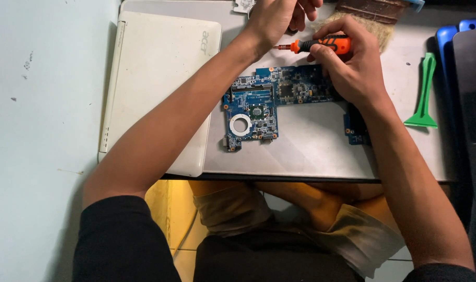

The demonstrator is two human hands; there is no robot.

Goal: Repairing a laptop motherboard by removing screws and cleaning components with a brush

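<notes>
Holding tool: the right hand (353, 65) had its grip closed around the small orange-handled screwdriver (321, 45), shaft pointing toward the left hand.
Left hand: the left hand (277, 18) sat just beyond the far edge of the blue L-shaped circuit board (259, 107), fingers curled at the screwdriver's tip; whether its grip pinched anything could not be told.
Board: flat on the pale grey bench (311, 146), under the right hand's heel.
Laptop: a closed white laptop (154, 89) lay left of the board.
Pry tool: a green plastic pry tool (425, 94) lay right of the board.
Brush: a bristle brush (376, 21) lay beyond the board.
</notes>
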